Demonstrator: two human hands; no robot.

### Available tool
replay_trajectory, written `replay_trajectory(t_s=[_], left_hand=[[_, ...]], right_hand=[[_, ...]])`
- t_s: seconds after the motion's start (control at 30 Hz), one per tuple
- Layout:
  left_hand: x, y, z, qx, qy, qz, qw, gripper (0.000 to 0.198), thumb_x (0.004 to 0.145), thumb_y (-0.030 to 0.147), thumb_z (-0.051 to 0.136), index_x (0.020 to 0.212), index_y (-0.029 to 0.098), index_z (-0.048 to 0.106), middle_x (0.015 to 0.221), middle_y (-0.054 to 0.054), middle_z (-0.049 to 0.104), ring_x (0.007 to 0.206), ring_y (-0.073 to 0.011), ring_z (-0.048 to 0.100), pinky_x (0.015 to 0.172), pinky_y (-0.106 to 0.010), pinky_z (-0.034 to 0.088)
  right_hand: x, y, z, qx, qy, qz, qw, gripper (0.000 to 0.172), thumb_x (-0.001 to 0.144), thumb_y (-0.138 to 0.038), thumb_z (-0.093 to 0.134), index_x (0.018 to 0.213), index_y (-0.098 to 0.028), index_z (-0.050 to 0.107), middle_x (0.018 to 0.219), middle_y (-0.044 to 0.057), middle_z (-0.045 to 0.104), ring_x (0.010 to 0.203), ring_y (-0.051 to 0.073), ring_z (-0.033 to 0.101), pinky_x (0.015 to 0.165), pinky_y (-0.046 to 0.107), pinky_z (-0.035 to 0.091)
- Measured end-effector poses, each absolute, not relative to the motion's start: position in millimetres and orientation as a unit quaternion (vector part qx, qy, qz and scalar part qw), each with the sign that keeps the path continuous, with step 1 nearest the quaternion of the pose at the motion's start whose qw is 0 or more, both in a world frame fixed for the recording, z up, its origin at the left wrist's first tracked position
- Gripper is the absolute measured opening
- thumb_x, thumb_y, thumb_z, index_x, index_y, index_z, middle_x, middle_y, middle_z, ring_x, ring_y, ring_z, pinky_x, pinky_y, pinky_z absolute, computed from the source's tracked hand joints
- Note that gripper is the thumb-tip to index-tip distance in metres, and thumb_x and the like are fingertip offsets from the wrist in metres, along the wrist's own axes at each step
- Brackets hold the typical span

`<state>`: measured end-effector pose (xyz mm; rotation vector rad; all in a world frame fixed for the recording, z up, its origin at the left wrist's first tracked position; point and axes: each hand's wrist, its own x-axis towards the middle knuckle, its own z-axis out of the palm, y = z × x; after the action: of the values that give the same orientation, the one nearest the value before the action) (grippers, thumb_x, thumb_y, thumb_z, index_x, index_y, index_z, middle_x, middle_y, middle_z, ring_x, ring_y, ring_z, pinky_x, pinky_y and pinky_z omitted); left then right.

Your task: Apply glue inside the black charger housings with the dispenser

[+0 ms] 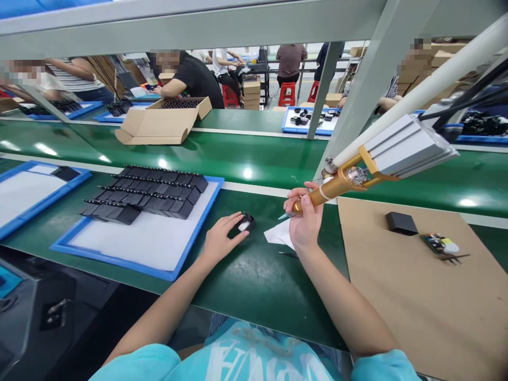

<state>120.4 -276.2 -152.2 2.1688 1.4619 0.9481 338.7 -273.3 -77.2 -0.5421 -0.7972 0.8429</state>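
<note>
Turquoise shirt (257, 352) is showing nearer than the blue-rimmed tray (138, 251). Left hand (220, 237), partly curled, is holding a small black housing (248, 217) right of the tray. Right hand (306, 225), farther right, nearly closed, is gripping a gold dispenser (332, 189).

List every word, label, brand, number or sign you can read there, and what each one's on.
No text can be read with certainty.
Turquoise shirt: large white letters, slanted and cut off by the frame edge; the word can't be made out.
Gold tool: no lettering visible.
Black part at the left hand: no lettering visible.
Circuit board: any markings are too small to read.
</note>
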Motion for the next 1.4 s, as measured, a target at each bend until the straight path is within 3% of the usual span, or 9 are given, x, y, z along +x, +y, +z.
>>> replay_trajectory(t_s=[0.1,0.3,0.5,0.73,1.13,1.4], left_hand=[[126,-275,-157,0.782,0.537,0.285,0.139,0.058,0.08,0.049,0.068,0.131,0.025,0.055,0.138,-0.007,0.055,0.12,-0.0267,0.057,0.095,-0.039,0.052],[134,-268,-156,0.751,0.573,0.239,0.227,0.04,0.084,0.042,0.063,0.118,0.02,0.059,0.104,-0.005,0.07,0.09,-0.0237,0.067,0.079,-0.034,0.052],[150,-288,-132,0.778,0.535,0.237,0.229,0.04,0.084,0.039,0.063,0.121,0.024,0.056,0.101,-0.002,0.07,0.076,-0.0189,0.065,0.07,-0.029,0.05],[161,-296,-113,0.795,0.495,0.291,0.194,0.037,0.08,0.03,0.065,0.116,0.023,0.06,0.094,-0.002,0.067,0.082,-0.0189,0.062,0.072,-0.029,0.05],[162,-300,-106,0.8,0.488,0.291,0.191,0.036,0.079,0.029,0.066,0.114,0.022,0.06,0.096,-0.003,0.068,0.084,-0.0194,0.063,0.076,-0.031,0.05],[163,-300,-110,0.795,0.494,0.293,0.197,0.036,0.079,0.03,0.065,0.114,0.022,0.06,0.097,-0.003,0.068,0.083,-0.0195,0.064,0.076,-0.031,0.051]], right_hand=[[338,-274,-76,-0.252,-0.37,0.396,0.802,0.025,0.085,-0.036,0.058,0.106,-0.027,0.05,0.079,-0.005,0.062,0.052,0.007,0.05,0.057,0.027,0.042],[334,-279,-75,-0.25,-0.367,0.406,0.799,0.025,0.084,-0.037,0.059,0.104,-0.028,0.047,0.08,-0.005,0.06,0.051,0.007,0.05,0.056,0.027,0.042],[323,-290,-69,-0.234,-0.377,0.418,0.793,0.028,0.083,-0.037,0.061,0.103,-0.031,0.042,0.096,-0.005,0.055,0.052,0.005,0.052,0.057,0.028,0.045],[320,-296,-68,-0.237,-0.388,0.444,0.772,0.033,0.08,-0.044,0.064,0.102,-0.028,0.046,0.091,-0.003,0.054,0.052,0.006,0.052,0.058,0.029,0.046],[320,-297,-67,-0.213,-0.385,0.438,0.784,0.02,0.082,-0.038,0.063,0.089,-0.025,0.049,0.086,-0.004,0.055,0.052,0.006,0.053,0.054,0.027,0.043],[320,-296,-68,-0.21,-0.382,0.457,0.775,0.031,0.079,-0.043,0.064,0.1,-0.027,0.049,0.087,-0.004,0.055,0.051,0.006,0.052,0.056,0.028,0.043]])
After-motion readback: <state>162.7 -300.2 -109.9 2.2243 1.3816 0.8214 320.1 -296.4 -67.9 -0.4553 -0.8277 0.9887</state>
